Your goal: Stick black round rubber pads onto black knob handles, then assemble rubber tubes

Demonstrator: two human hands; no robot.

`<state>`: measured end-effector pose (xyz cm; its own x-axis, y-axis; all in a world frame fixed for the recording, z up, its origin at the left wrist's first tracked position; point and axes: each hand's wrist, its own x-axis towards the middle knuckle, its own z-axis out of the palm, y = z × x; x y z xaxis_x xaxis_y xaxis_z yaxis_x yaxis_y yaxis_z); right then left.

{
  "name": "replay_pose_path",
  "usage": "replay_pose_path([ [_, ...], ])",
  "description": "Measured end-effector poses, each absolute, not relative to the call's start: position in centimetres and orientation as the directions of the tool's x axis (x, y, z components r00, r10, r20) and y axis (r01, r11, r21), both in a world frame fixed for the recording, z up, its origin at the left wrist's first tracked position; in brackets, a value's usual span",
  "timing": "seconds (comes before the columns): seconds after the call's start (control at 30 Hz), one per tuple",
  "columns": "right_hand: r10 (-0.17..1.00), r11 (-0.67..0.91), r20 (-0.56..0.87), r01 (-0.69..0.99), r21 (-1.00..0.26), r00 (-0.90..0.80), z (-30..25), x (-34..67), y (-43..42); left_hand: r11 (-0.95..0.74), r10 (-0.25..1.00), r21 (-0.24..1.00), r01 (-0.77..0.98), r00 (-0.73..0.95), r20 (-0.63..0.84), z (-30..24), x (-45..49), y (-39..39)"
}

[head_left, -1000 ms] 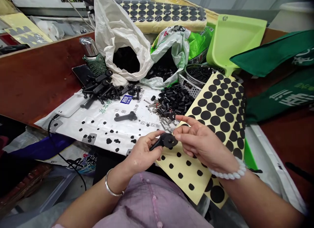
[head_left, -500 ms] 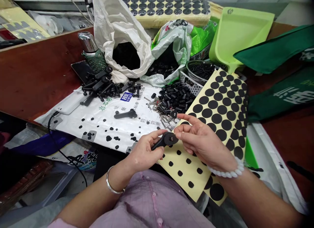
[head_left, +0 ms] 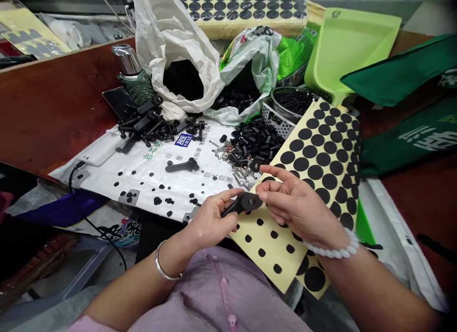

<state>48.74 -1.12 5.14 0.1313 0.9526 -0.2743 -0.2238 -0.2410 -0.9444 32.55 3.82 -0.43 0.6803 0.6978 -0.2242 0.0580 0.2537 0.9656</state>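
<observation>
A: What is the largest thing before the person?
B: It is a white printed sheet (head_left: 143, 180), spread out, with many small black spots scattered on its nearer part.

A: And after this?
B: A white bag (head_left: 160, 42) stands open behind it. A yellow sheet (head_left: 276, 251) with rows of black round pads lies aslant on the right. The light green dustpan (head_left: 357, 51) leans beyond its far end.

A: How are the hands?
B: The left hand (head_left: 209, 222) pinches a black handle (head_left: 243, 203) between thumb and fingers. The right hand (head_left: 303, 208) is opposite, its index finger stretched forward and its other fingers curled. I cannot tell if its thumb touches the rim of the handle or is just beside it.

A: Where exactly is this handle?
B: It is held in the air above the near edge of the yellow sheet, its round end facing the right hand. A loose handle (head_left: 182, 166) lies farther away, on the white sheet.

A: And the smallest thing?
B: A small black disc (head_left: 254, 166), which appears to touch the tip of the stretched index finger.
</observation>
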Motion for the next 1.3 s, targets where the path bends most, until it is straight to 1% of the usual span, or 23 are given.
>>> replay_pose_path([
  [0.2,0.95,-0.254,-0.287,-0.238,-0.938,0.12,4.9,48.7,-1.0,0.276,0.682,0.959,0.06,0.691,-0.24,0.1,32.6,3.8],
  [0.43,0.957,-0.238,-0.27,-0.246,-0.94,0.104,4.7,48.8,-1.0,0.303,0.673,0.951,0.054,0.695,-0.254,0.1,32.6,3.8],
  [0.63,0.956,-0.231,-0.263,-0.22,-0.948,0.128,4.6,48.6,-1.1,0.309,0.677,0.95,0.054,0.689,-0.259,0.2,32.7,3.7],
  [0.77,0.96,-0.211,-0.236,-0.165,-0.963,0.148,4.4,48.6,-1.1,0.306,0.68,0.951,0.044,0.689,-0.251,0.5,32.9,3.6],
  [0.97,0.958,-0.185,-0.202,-0.098,-0.978,0.202,4.1,48.5,-1.3,0.238,0.725,0.97,0.037,0.658,-0.203,0.2,32.8,3.2],
  [1.17,0.962,-0.181,-0.205,-0.143,-0.973,0.182,3.9,48.7,-1.5,0.159,0.745,0.984,0.077,0.645,-0.17,0.2,32.8,3.0],
  [1.3,0.964,-0.185,-0.206,-0.134,-0.974,0.169,3.9,48.6,-1.5,0.134,0.745,0.987,0.091,0.648,-0.161,0.3,32.8,3.0],
])
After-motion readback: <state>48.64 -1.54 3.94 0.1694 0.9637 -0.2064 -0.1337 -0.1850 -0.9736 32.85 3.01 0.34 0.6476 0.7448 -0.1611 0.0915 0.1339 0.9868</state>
